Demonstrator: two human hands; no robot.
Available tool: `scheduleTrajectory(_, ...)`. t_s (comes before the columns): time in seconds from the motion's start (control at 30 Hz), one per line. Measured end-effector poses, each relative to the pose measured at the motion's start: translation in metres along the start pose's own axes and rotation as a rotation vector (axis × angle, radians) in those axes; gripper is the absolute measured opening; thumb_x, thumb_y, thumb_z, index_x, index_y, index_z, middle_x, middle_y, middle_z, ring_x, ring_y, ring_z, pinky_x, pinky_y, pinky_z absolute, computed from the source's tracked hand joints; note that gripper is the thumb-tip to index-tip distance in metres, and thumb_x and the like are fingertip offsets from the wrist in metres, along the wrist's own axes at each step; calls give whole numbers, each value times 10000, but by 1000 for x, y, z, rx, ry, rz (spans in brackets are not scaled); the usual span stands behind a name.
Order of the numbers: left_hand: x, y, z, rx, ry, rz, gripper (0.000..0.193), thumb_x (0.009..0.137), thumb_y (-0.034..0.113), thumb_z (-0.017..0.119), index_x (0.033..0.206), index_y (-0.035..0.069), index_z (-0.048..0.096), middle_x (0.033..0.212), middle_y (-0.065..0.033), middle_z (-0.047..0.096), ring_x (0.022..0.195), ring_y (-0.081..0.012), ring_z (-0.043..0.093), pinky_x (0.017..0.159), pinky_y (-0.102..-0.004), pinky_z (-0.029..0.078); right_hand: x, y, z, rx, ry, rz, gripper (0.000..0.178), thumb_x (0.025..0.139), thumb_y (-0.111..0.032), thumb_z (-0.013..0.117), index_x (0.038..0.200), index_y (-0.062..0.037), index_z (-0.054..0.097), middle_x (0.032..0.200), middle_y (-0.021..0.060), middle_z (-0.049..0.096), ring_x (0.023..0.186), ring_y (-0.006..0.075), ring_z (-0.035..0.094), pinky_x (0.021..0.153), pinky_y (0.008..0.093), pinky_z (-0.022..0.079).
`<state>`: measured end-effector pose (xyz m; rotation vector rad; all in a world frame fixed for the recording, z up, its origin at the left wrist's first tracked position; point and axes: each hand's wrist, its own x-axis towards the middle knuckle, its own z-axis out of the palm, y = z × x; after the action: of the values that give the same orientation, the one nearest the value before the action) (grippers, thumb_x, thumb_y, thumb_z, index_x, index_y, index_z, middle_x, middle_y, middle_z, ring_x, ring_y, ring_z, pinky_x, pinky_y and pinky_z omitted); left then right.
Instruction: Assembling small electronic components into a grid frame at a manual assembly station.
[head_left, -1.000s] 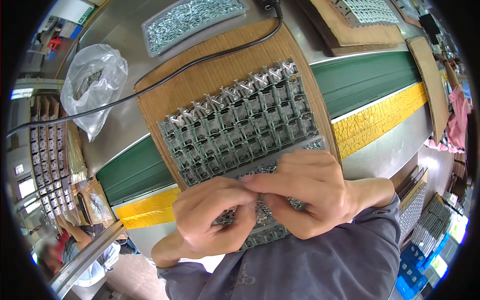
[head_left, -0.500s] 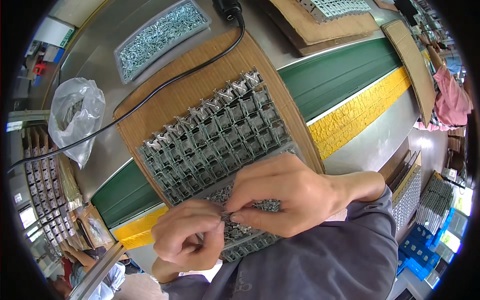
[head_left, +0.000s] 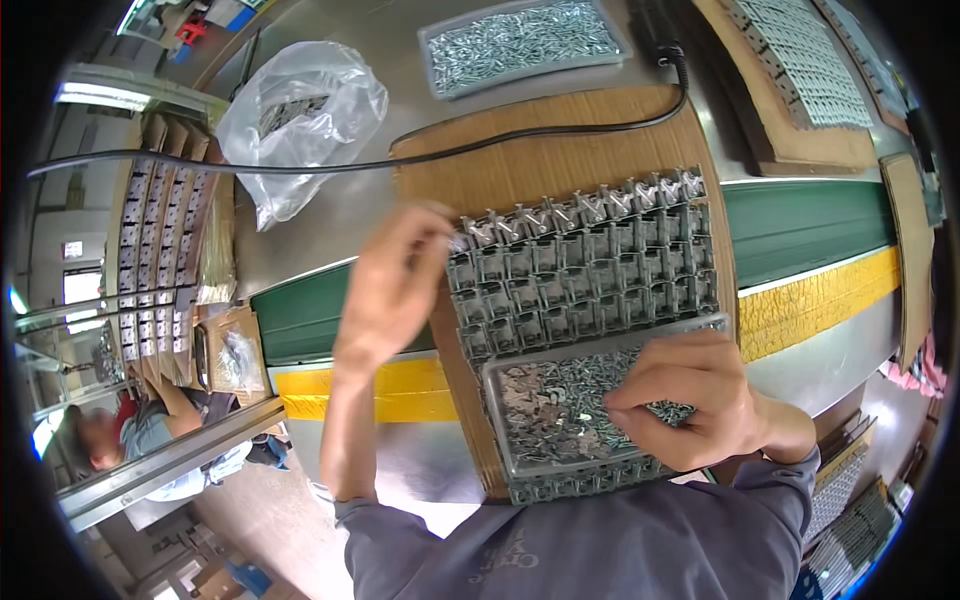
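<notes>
My left hand (head_left: 392, 285), slightly blurred, reaches to the left end of the far row of small metal brackets (head_left: 580, 265). Its fingers are pinched together beside a shiny small metal piece there; whether they grip it I cannot make out. The brackets stand in several tight rows, and the far row carries bright pieces with screws. My right hand (head_left: 690, 400) is over the right side of a clear plastic tray (head_left: 500, 425) of small metal parts. Thumb and forefinger are pinched above the parts, and anything between them is too small to name.
Beneath the brackets lies a brown board (head_left: 560, 120), crossed by a black cable (head_left: 520, 133). Behind are a bin of screws (head_left: 520, 50) and a clear plastic bag (head_left: 300, 120). Stacked metal plates (head_left: 800, 60) rest on cardboard at far right. Another person (head_left: 150, 430) sits at left.
My hands have parted. The left went from meeting the right above the tray to the far row's left end; the right stays pinched over the tray. The whole view has turned.
</notes>
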<state>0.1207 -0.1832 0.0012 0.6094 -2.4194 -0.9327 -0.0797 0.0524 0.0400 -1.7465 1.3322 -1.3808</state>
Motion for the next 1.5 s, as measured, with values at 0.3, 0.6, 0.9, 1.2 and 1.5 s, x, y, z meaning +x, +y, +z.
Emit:
scheduleTrajectory(0.3,5,16,6,31,42,-127,52,927,-3,627,976,-24,629,840,-124,687,673,-167,620,640,-290,503,3,1,-1,20,-24,38,182,697,73,728,870,17,713,721,104,690,544,201,640,475,302,468)
scheduleTrajectory(0.6,14,15,10,-34,5,-243,116,891,-4,663,1001,-40,669,845,-104,708,813,-157,669,780,-287,521,0,-6,-8,-17,-28,72,180,681,75,718,855,31,708,698,121,677,533,217,626,475,310,454)
scheduleTrajectory(0.9,-83,89,-8,-134,-390,-206,188,838,60,786,918,22,620,643,-78,671,526,-107,652,497,-244,503,-72,-19,-54,-280,139,436,527,726,43,674,1249,79,627,588,57,556,473,145,502,471,298,342)
scheduleTrajectory(1.2,-123,99,15,-408,-190,-440,165,842,-114,676,888,-6,561,686,-32,654,616,-65,611,545,-210,447,-108,-13,-34,-187,191,514,626,841,77,618,1451,19,488,558,14,423,479,111,361,489,316,269)
scheduleTrajectory(1.5,-168,110,26,-327,-291,-447,109,855,-68,695,885,-14,605,681,-40,678,608,-59,626,559,-206,470,-155,-31,-7,-148,230,607,623,816,84,633,1422,57,492,543,-22,409,497,51,353,482,270,228)
